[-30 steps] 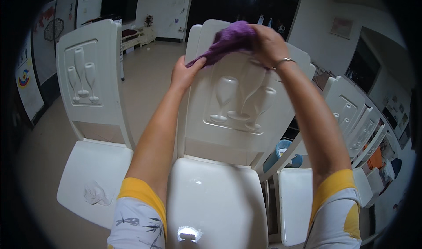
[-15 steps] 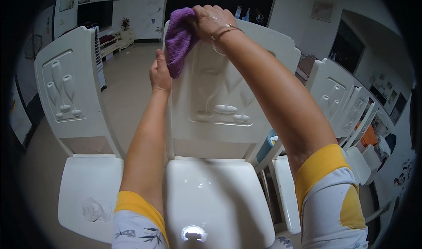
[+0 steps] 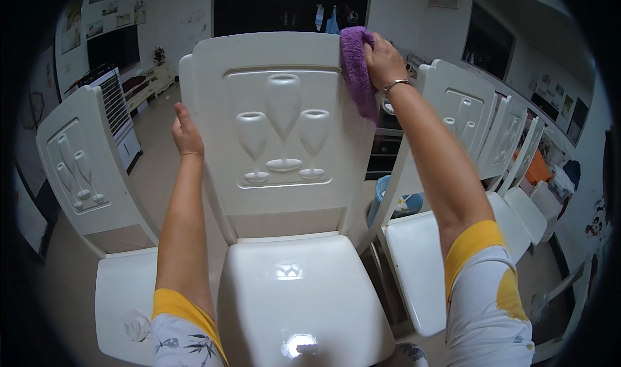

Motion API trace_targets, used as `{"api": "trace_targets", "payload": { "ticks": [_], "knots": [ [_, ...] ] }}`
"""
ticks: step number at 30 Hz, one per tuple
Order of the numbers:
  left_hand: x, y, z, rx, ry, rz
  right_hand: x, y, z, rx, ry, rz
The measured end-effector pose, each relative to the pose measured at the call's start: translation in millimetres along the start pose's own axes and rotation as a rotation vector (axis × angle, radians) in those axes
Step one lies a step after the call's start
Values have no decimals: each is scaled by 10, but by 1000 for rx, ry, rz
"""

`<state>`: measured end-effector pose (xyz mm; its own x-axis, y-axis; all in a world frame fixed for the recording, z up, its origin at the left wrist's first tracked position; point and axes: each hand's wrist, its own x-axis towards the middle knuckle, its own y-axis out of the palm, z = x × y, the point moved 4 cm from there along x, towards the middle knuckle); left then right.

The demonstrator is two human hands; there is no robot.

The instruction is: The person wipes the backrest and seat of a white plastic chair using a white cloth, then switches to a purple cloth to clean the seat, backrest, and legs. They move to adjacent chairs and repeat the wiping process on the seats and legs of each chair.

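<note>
A white chair (image 3: 216,127) stands in front of me, its back carved with three goblets. My right hand (image 3: 386,63) is closed on a fuzzy purple cloth (image 3: 358,69), which is draped over the upper right edge of the chair back and hangs down its side. A bracelet circles my right wrist. At the left edge of the chair back is my left hand (image 3: 187,133), thumb pointing up; its other fingers are hidden, so its grip cannot be told. The glossy seat (image 3: 297,302) lies below, between my forearms.
Another white chair (image 3: 84,173) stands at left, a crumpled clear plastic piece (image 3: 136,326) on its seat. More white chairs (image 3: 460,111) line the right side. A blue bin (image 3: 380,199) sits behind, near an air cooler (image 3: 123,118) and low cabinet (image 3: 147,85) farther left.
My right hand has carried the purple cloth from the upper left of the chair back to its upper right edge. My view has shifted; my left hand remains at the left edge.
</note>
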<state>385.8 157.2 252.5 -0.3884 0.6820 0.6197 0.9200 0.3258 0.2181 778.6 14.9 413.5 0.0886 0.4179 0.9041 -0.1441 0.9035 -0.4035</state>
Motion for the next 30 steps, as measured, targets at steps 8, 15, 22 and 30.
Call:
{"api": "trace_targets", "payload": {
  "ticks": [8, 15, 22, 30],
  "knots": [
    [-137, 66, -154, -65, 22, 7, -823, 313, -112, 229, 289, -302],
    [-118, 45, -166, 25, 68, 42, -3077, 786, -353, 115, 505, 208],
    [-25, 107, 147, -57, -5, 31, -2529, 18, -528, 87, 412, 515],
    [-57, 40, 60, -35, 25, 13, -426, 10, 829, 468, -5, -110]
  ]
}}
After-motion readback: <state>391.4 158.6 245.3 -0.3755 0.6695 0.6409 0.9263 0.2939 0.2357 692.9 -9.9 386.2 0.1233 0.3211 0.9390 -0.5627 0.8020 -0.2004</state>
